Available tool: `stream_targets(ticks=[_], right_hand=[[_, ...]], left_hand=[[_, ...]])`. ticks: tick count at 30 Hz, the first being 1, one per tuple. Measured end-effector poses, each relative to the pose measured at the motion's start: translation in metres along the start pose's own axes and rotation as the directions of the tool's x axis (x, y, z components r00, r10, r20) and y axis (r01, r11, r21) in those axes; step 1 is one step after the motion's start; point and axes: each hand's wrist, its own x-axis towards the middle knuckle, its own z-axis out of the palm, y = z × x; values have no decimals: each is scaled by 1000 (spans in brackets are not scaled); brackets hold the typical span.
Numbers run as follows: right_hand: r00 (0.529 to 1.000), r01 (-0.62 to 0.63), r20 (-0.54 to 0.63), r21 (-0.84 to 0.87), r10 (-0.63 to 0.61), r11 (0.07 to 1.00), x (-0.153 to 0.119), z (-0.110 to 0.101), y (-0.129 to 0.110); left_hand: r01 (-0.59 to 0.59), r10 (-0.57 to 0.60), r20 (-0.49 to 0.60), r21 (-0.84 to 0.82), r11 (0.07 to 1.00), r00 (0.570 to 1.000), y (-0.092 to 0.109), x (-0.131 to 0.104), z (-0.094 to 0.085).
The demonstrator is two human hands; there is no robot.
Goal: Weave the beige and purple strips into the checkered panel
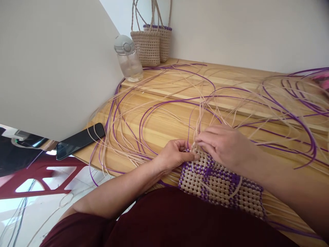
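A woven piece (pixel 218 185) in beige and purple lies at the table's front edge against my body, with long loose strands running out from its edges. My left hand (pixel 177 154) holds its upper left corner, the thumb on top and the fingers curled at the edge. Beside it, my right hand (pixel 218 140) has its fingers pinched together on beige strands (pixel 199 120) where they leave the weave. The fingertips of both hands are close together. A pale loose strand (pixel 238 187) arcs over the woven surface.
Purple and beige strands (pixel 154 103) spread over the wooden table (pixel 164 127). A phone (pixel 81 140) lies at the left edge. Behind stand a clear bottle (pixel 130 65) and two woven bags (pixel 147 48). A red plastic stool (pixel 43 178) is below left. Something pink (pixel 322 80) shows at far right.
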Motion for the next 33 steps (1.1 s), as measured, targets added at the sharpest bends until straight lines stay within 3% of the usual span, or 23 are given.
stream_targets(ticks=[2, 4, 11, 16, 19, 24, 28, 33], right_hand=[[997, -73, 13, 4, 73, 997, -9, -3, -9], [985, -171, 53, 115, 166, 979, -12, -6, -15], [903, -428, 146, 403, 405, 809, -11, 0, -21], [873, -459, 151, 578, 465, 675, -17, 15, -24], [865, -457, 141, 618, 482, 640, -20, 22, -24], [889, -402, 79, 608, 452, 685, -24, 29, -22], [882, -393, 3, 558, 472, 731, -27, 31, -26], [913, -267, -175, 429, 369, 863, -29, 31, -29]], left_hand=[[-30, 30, -14, 3, 1000, 999, 0, 0, -1], [-82, 81, -13, -16, 997, 997, 0, -1, 0], [-114, 112, -22, -108, 988, 993, 5, -3, 5], [-38, 24, -113, -129, 991, 993, 7, -2, 8], [23, -43, -125, -157, 987, 991, 4, 1, 8], [-33, 9, -149, -160, 987, 989, -2, 4, 9], [-36, 9, -182, -147, 988, 983, -3, 6, 8], [-52, 32, -164, -116, 992, 986, -1, 2, 10]])
